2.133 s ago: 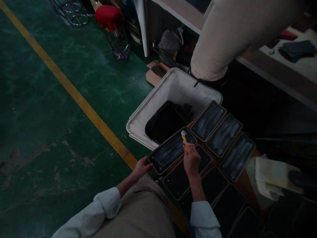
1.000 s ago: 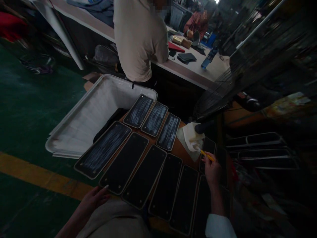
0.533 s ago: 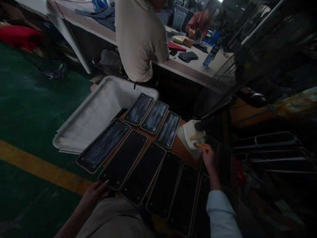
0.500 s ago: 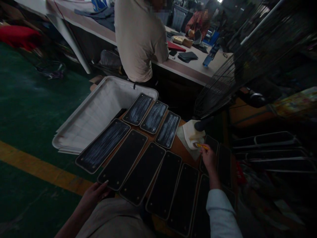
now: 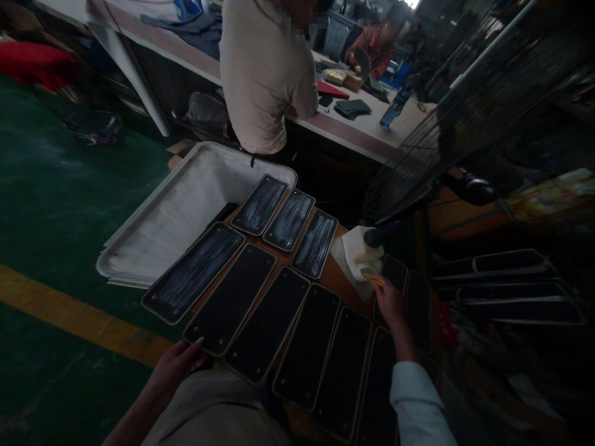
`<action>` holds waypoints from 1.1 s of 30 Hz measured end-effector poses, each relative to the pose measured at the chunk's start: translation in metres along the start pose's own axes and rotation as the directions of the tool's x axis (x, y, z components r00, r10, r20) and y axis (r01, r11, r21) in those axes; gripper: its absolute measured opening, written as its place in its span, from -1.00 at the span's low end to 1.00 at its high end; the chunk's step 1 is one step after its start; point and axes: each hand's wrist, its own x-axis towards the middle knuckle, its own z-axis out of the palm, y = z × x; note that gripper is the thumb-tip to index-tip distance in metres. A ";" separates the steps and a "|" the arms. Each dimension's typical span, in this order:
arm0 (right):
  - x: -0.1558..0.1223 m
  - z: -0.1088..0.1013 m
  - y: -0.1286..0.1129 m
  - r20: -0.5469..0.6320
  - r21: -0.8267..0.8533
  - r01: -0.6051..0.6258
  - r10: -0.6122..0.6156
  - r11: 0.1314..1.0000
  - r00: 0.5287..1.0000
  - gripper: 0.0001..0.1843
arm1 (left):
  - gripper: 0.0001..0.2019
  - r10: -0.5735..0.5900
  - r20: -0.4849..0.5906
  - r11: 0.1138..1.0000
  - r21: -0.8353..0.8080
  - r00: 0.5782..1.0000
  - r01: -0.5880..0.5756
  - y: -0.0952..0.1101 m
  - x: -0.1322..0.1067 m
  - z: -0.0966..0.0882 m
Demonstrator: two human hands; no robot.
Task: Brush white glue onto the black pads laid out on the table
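Note:
My right hand (image 5: 389,301) is closed round a yellow-handled brush (image 5: 377,281), whose far end is in the opening of a white plastic jug (image 5: 357,248). My left hand (image 5: 183,358) pinches the near corner of a plain black panel (image 5: 231,297), thumb on top, the other fingers partly hidden below. To its left lies a long panel with whitish streaks (image 5: 193,272). Three shorter streaked panels (image 5: 259,204) lie at the far side. Several more unstreaked black panels (image 5: 309,344) overlap in a row to the right, along the brown board (image 5: 332,282).
A white tub (image 5: 153,229) stands beyond the board at left. A person in a beige shirt (image 5: 267,74) stands at a long worktable (image 5: 367,133); another person (image 5: 372,49) sits across it. A large wire-guarded fan (image 5: 409,161) is at right, near white-edged black pieces (image 5: 506,279).
My right hand has shifted slightly left and down with the brush, which stays at the jug's opening. My left hand keeps its place at the panel's corner.

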 end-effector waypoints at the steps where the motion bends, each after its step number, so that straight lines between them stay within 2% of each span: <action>1: -0.005 -0.002 -0.004 0.016 -0.029 0.022 -0.021 0.999 1.000 -0.66 | -0.75 -0.007 0.001 1.000 0.001 1.000 0.007 -0.001 0.002 -0.002; 5: -0.022 -0.013 -0.016 0.080 -0.213 0.114 -0.099 0.970 0.992 -0.65 | -0.76 -0.002 -0.012 1.000 -0.009 1.000 0.002 -0.006 0.008 -0.007; 8: -0.031 -0.020 -0.019 0.063 -0.259 0.136 -0.124 0.956 0.990 -0.64 | -0.81 -0.015 -0.012 1.000 0.000 1.000 0.015 -0.010 0.013 -0.010; 12: -0.034 -0.024 -0.018 -0.031 -0.156 0.080 -0.085 0.985 0.996 -0.62 | -0.78 0.009 0.032 1.000 0.001 0.999 -0.009 -0.013 0.015 -0.012; 15: -0.031 -0.020 -0.016 -0.144 0.077 -0.071 0.082 0.995 0.986 -0.60 | -0.74 0.005 0.029 1.000 0.002 1.000 -0.005 -0.012 0.012 -0.009; 16: -0.028 -0.017 -0.015 -0.181 0.201 -0.131 0.168 0.971 0.969 -0.58 | -0.74 0.007 0.016 1.000 0.005 1.000 -0.007 -0.010 0.011 -0.007; 18: -0.021 -0.010 -0.013 -0.228 0.455 -0.217 0.349 0.863 0.909 -0.55 | -0.75 0.016 0.000 1.000 0.013 1.000 -0.016 -0.007 0.006 -0.003; 21: -0.009 0.003 -0.007 -0.251 0.673 -0.249 0.532 0.697 0.809 -0.50 | -0.72 0.007 0.000 1.000 0.008 1.000 -0.007 -0.003 0.001 0.001; 26: -0.004 0.016 0.006 -0.228 0.785 -0.275 0.671 0.555 0.706 -0.54 | -0.73 0.002 -0.032 1.000 0.031 0.999 -0.001 0.000 -0.001 0.004; 30: -0.018 0.010 0.012 -0.206 0.835 -0.275 0.734 0.476 0.647 -0.60 | -0.77 0.017 -0.025 0.999 0.039 1.000 -0.016 -0.002 -0.002 0.005; 33: -0.029 0.001 0.013 -0.195 0.859 -0.263 0.756 0.439 0.625 -0.60 | -0.85 0.007 -0.049 0.999 0.038 0.999 -0.006 0.000 -0.005 0.008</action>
